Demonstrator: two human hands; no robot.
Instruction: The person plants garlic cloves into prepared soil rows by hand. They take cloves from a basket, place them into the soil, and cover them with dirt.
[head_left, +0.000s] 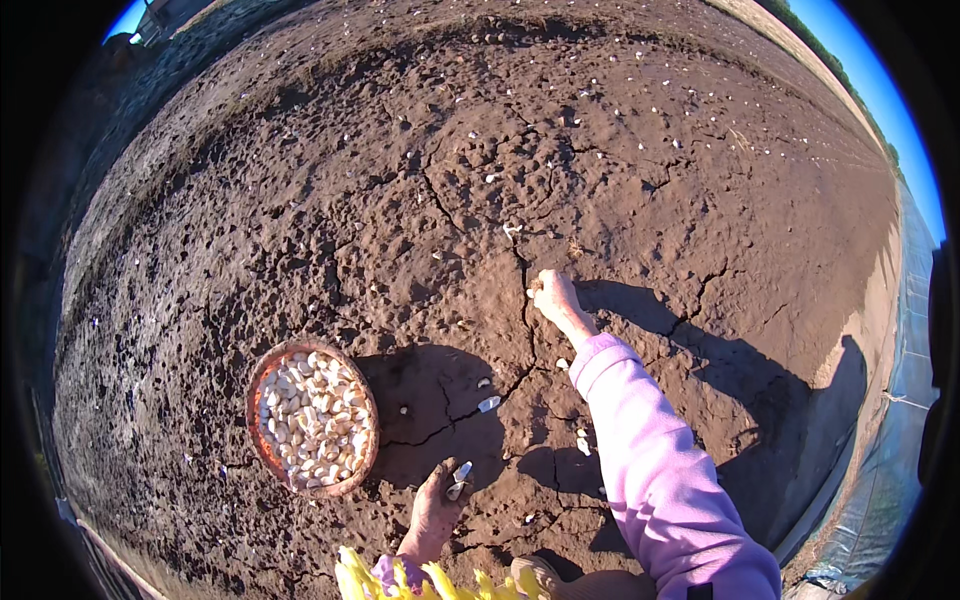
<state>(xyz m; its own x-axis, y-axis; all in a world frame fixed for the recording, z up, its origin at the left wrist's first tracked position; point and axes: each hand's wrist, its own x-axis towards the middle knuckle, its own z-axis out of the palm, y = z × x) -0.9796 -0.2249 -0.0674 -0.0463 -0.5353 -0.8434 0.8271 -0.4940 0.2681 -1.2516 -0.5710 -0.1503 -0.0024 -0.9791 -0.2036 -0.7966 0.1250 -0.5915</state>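
My right hand (556, 300), in a lilac sleeve, reaches forward to the cracked brown soil, its fingers closed around a pale garlic clove at the fingertips. Near the bottom centre, my left hand (437, 502) is smeared with soil and holds white garlic cloves (462, 472) between thumb and fingers. To its left a round orange-rimmed basin (259, 442) full of peeled-looking, whitish cloves (315, 416) rests on the ground. Single cloves lie on the soil between my hands, one of them a larger pale clove (489, 404).
Small white cloves dot the soil bed (465, 195) ahead, which has deep cracks and clods. Blue-grey sheeting (892, 450) runs along the right edge. Yellow fringe and a brown shoe or knee show at the bottom.
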